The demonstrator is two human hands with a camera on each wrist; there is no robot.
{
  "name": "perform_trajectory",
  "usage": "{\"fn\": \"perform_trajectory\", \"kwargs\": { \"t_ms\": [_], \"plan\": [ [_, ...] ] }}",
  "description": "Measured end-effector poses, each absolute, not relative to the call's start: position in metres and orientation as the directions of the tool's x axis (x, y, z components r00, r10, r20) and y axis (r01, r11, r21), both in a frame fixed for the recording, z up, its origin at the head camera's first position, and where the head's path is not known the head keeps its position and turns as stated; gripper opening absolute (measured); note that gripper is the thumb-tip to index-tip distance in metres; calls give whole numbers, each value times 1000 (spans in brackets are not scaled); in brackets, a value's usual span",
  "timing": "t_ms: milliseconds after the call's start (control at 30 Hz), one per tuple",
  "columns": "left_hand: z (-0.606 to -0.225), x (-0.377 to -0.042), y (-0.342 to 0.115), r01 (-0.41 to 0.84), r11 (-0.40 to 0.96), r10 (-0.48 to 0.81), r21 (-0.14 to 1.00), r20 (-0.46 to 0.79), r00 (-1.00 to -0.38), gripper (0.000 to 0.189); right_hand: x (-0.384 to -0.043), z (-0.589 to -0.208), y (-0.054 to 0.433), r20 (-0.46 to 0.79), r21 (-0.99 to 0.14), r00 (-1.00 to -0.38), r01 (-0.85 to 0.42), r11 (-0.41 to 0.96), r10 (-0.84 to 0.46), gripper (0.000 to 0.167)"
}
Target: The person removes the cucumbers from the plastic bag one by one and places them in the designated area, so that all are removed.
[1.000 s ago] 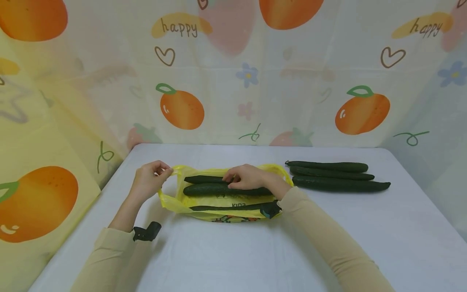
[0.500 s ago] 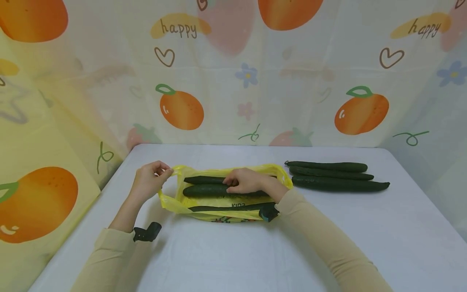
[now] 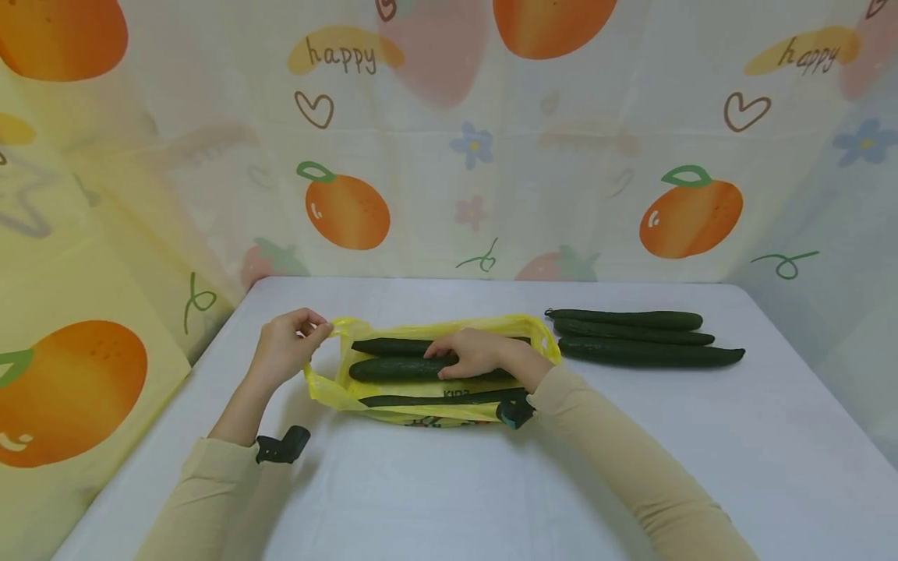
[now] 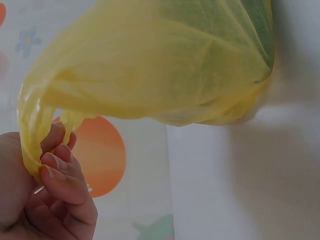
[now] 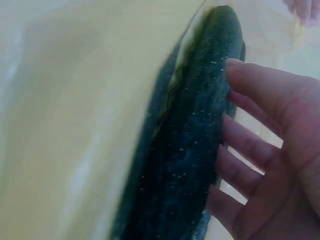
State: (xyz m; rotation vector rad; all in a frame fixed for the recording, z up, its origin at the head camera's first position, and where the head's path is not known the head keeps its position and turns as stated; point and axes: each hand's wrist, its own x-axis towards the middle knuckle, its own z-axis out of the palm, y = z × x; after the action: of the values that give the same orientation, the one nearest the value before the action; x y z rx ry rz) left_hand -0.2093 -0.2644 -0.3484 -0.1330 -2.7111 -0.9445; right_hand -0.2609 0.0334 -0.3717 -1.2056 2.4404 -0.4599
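Observation:
A yellow plastic bag [image 3: 403, 413] lies spread on the white table with its mouth toward me. Pinched between thumb and fingers of my left hand [image 3: 286, 348] is the bag's left handle [image 4: 31, 145]. Three long dark green cucumbers lie lengthwise inside: one at the back [image 3: 389, 347], one in the middle [image 3: 393, 368] and a thin-looking one along the front [image 3: 435, 400]. My right hand [image 3: 479, 352] is inside the bag mouth over the back and middle cucumbers. In the right wrist view its relaxed, spread fingers [image 5: 250, 140] touch the side of a cucumber [image 5: 200, 125].
Three more cucumbers [image 3: 638, 352] lie side by side on the table, right of the bag. A fruit-patterned cloth [image 3: 449, 218] hangs behind the table [image 3: 421, 499]. A black wrist camera [image 3: 283, 446] sits on the left forearm.
My right hand has shifted slightly toward me, lower over the middle cucumber, and its thumb has spread a little from the fingers. My left hand keeps its hold on the handle.

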Motion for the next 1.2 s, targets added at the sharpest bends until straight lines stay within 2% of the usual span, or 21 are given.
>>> {"fn": "perform_trajectory", "kwargs": {
  "t_ms": [300,567,933,1200],
  "plan": [
    [-348,-209,-263,167,781,-3,602,272,-962,18,-261,-378,35,-168,-448,-574,-680,580,-802,40],
    [-347,-209,-263,171,784,-1,597,276,-961,17,-262,-383,32,-189,-360,-579,-710,605,-793,42],
    [-346,-209,-263,168,786,3,594,268,-963,18,-261,-385,26,-210,-298,-597,-715,632,-774,43],
    [-344,-207,-263,155,794,-2,588,257,-966,19,-258,-381,25,-217,-313,-592,-711,630,-776,41]
  ]
}}
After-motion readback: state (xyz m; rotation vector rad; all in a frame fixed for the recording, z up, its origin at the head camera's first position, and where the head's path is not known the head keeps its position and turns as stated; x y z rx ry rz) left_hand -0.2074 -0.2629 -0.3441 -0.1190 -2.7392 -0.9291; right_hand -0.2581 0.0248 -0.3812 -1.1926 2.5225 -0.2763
